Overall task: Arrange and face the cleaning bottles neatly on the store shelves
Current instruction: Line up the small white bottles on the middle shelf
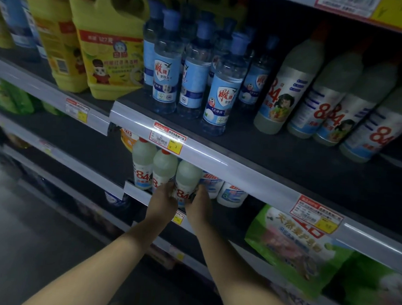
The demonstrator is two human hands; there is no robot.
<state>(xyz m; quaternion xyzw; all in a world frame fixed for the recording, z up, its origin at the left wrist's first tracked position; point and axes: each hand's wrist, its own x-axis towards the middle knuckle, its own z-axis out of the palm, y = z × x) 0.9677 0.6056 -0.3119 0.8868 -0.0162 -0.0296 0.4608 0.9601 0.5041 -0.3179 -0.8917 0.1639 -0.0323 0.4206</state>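
Observation:
On the lower shelf [139, 193] stand three white 84 disinfectant bottles with red caps. My left hand [163, 202] and my right hand [199, 203] both clasp the rightmost 84 bottle [186, 179] from either side at its label. The middle 84 bottle [164, 167] touches my left fingers, and the left 84 bottle [142, 164] stands beside it. White bottles with blue labels [230, 194] stand just right of my right hand. The shelf above holds clear blue-capped bottles [222, 89] and a row of larger 84 bottles [286, 87].
Yellow detergent jugs [110, 53] fill the upper shelf's left. A green refill pouch [292, 249] hangs at the lower right. Grey price rails with red and yellow tags [167, 139] edge each shelf. The dark aisle floor [33, 237] lies at the lower left.

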